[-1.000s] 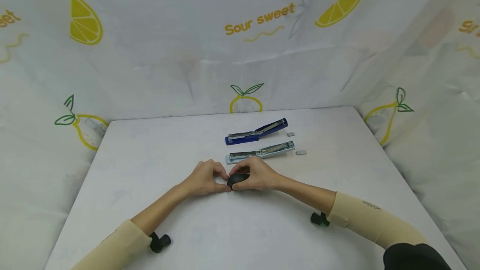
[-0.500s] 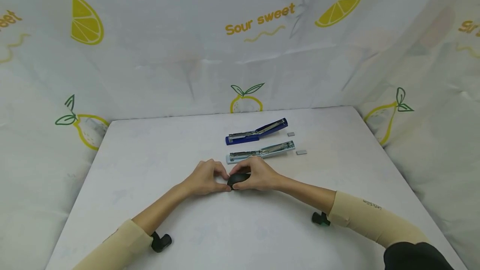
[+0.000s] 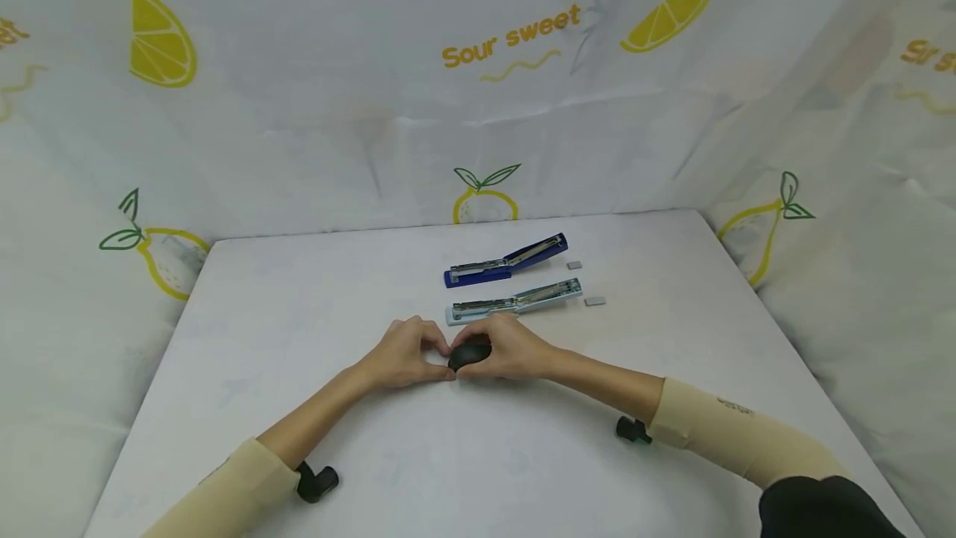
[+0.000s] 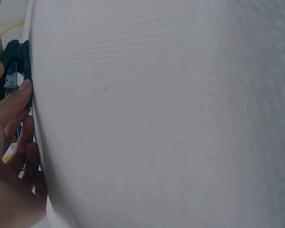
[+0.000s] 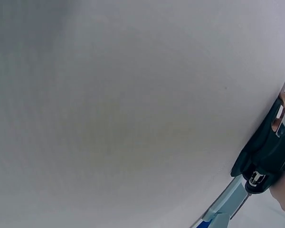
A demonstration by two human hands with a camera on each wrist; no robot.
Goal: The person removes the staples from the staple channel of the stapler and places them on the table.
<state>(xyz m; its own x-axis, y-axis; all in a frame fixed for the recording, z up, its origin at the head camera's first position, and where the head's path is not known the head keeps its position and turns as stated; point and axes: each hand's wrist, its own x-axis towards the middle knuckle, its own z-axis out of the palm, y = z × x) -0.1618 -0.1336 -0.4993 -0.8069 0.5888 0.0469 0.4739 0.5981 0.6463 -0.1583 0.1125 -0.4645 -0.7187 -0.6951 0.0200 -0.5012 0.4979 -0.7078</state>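
Observation:
A dark green, nearly black stapler [image 3: 470,352] is low over the table in the head view, between both hands. My left hand [image 3: 403,354] pinches its left end with thumb and index finger. From the right, my right hand [image 3: 517,349] grips its body between thumb and fingers, covering much of it. In the left wrist view, a metal part shows between the two arms of the stapler [image 4: 10,50], and a left fingertip lies on its lower arm. The right wrist view shows the stapler [image 5: 263,147] with a gap between base and top.
Just behind the hands lies a light blue stapler [image 3: 548,294], opened out flat. A dark blue stapler [image 3: 478,273], likewise opened, is farther back. Small grey staple strips lie to their right, a nearer strip [image 3: 595,301] and a farther strip [image 3: 574,265]. The white table [image 3: 299,281] meets a printed curtain [image 3: 314,106].
The head view has shifted slightly, so everything appears a little farther left. Both hands keep their hold on the dark stapler in nearly the same spot.

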